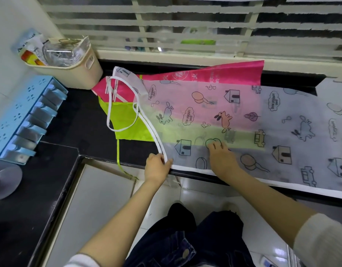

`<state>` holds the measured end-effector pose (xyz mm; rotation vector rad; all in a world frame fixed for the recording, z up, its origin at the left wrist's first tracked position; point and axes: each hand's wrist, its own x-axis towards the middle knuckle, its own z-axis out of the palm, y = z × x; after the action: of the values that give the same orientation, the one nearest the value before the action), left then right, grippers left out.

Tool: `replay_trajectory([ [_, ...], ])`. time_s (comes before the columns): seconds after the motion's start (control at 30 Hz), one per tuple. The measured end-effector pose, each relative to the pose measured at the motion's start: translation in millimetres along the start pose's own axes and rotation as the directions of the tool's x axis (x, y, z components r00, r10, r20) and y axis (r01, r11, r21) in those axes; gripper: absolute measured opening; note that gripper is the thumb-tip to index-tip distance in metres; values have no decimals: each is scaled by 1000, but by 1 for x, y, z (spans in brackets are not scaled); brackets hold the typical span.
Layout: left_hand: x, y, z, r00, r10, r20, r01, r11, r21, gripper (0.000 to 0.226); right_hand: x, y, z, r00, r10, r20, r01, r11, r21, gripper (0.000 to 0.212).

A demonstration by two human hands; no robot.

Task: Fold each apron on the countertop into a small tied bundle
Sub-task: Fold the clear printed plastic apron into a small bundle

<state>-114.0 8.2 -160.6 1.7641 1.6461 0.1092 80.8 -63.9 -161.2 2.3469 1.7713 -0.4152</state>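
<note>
Hands first, nearest the person. Left hand (156,166) pinches the white-trimmed corner of the printed apron (243,122) at the front lip of the countertop (79,116), with the fingers curled round the trim. Right hand (222,157) lies on the fabric just beside it, fingers spread and pressing flat, gripping nothing.

The printed apron is spread wide across the counter, bib end to the person's left. Its front hem (282,185) runs right along the counter edge and looks slightly over it. Risk: if the right hand lifts, the thin sheet could slide off to the floor.

It is see-through and lies on top of a green apron (126,120) and a pink apron (214,74). Judgement: pulling the corner over for the first fold may drag those two along, or pick up a lower layer by mistake, since the layers look slick.

A green tie (121,160) hangs off the counter edge close to the left hand and is easy to snag. Further back, the white neck loop (116,112) lies across the green and pink aprons near some knotted white ties (113,89), so it may tangle when the bib moves.

Farthest, a beige basket (70,70) sits just beside the pink corner. A hard tug there could shove it.
</note>
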Motion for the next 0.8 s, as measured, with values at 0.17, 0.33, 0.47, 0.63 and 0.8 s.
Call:
replay_trajectory([
  [0.17,-5,-1,9,1000,-17,-7,16,986,-167,36,-2,12,-1,1000,8,3,-8,999,38,37],
  [0.33,-3,-5,11,995,-94,22,96,948,-302,26,-2,11,-4,994,4,-111,-11,998,-64,32],
  [0.47,-14,1,12,991,-86,105,113,954,-279,41,18,1,-4,992,-83,-91,86,996,29,52],
  [0.63,-29,7,14,934,41,354,-28,999,-41,25,35,-6,-9,984,-178,5,178,983,35,55],
  [0.8,1,5,-20,995,10,98,-8,1000,-21,32,49,-3,-12,985,-171,-13,171,985,1,42],
])
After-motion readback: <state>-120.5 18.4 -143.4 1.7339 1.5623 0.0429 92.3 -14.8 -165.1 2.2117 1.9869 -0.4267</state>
